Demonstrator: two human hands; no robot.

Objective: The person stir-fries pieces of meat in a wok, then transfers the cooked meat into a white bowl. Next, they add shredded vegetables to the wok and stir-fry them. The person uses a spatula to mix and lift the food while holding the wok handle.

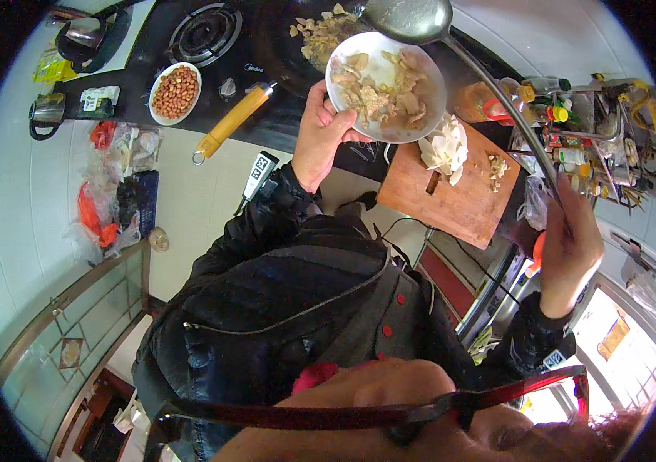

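My left hand (pixel 322 132) grips the near left rim of a white plate (pixel 437 108), thumb on top. Cooked-looking meat slices and some liquid lie in the plate, which is held over the edge of the stove. My right hand (pixel 572 246) is wrapped round the long handle of a metal ladle (pixel 409 18). The ladle's bowl is just beyond the plate's far edge, above the pan. Behind the plate, browned slices (pixel 320 37) lie in a dark pan, partly hidden by plate and ladle. A wooden pan handle (pixel 234 122) points toward the near left.
Below the plate, a wooden cutting board (pixel 443 202) carries white slices (pixel 445 150) and a small chopped heap (pixel 497 171). A dish of peanuts (pixel 175 94) stands left, near an unused burner (pixel 205 35). Bottles and jars (pixel 574 154) crowd a rack at right. A kettle (pixel 85 35) stands far left.
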